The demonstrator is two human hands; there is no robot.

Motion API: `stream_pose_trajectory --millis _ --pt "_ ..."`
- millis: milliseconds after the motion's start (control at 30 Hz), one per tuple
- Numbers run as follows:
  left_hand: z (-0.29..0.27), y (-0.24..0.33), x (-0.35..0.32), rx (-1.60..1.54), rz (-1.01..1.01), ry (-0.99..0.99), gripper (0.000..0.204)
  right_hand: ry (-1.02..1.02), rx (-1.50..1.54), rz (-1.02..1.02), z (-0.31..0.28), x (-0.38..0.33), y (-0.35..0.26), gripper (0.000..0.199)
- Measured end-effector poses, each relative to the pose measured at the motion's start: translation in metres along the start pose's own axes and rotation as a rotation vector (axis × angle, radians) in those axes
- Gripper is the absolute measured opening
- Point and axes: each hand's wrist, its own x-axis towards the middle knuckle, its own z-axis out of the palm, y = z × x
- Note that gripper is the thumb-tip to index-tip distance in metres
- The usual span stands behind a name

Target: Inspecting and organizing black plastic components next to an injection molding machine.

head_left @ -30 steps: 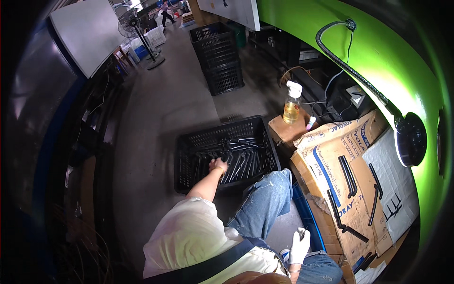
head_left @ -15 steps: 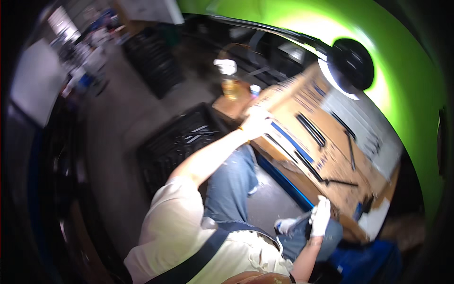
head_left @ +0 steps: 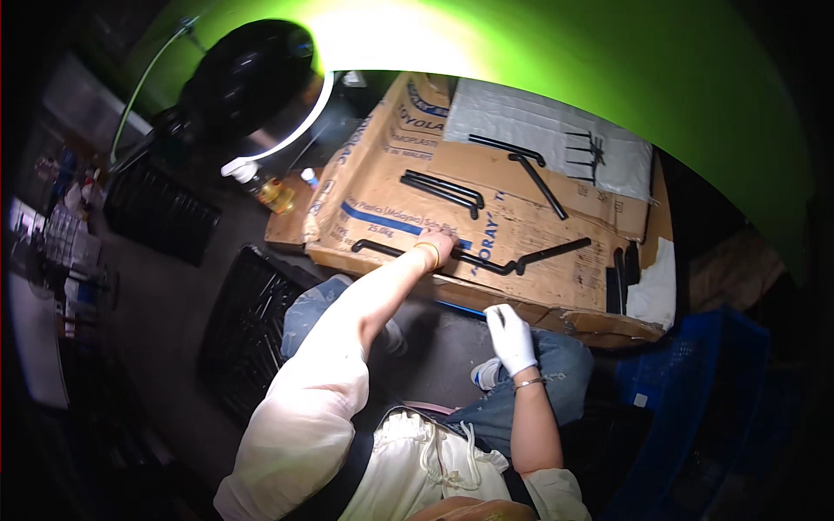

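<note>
My left hand rests at the near edge of a cardboard sheet with raised sides. Its fingers are bunched down over the left end of a black bent rod; the fingertips are partly hidden. Another black rod passes under my left wrist. In a white glove, my right hand hovers over my lap just off the cardboard's front edge, its fingers curled together with nothing visible in them. Beyond my left hand lies a cluster of similar black rods. A single angled rod lies to the right.
More black rods and a thin dark pronged piece lie toward the back, by a pale plastic sheet. A lamp and spray bottle stand left. Black crates and a blue crate flank me.
My view has turned toward the cardboard. My left hand has moved from its left end rightward onto the rods along the front edge. The right hand stays over my lap.
</note>
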Motion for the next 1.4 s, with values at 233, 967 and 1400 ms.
stream_pose_trajectory --millis 233,967,1400 --pt "0.024 -0.004 0.029 0.126 -0.188 -0.268 0.045 0.024 -0.13 -0.016 -0.001 0.003 0.014 0.025" --pt "-0.021 0.104 -0.248 -1.92 0.026 -0.019 0.032 -0.061 0.661 0.206 0.046 -0.013 -0.078 0.02" --pt "-0.039 0.095 -0.296 -2.051 0.08 0.013 0.038 -0.197 0.617 0.182 0.038 -0.034 -0.136 0.025"
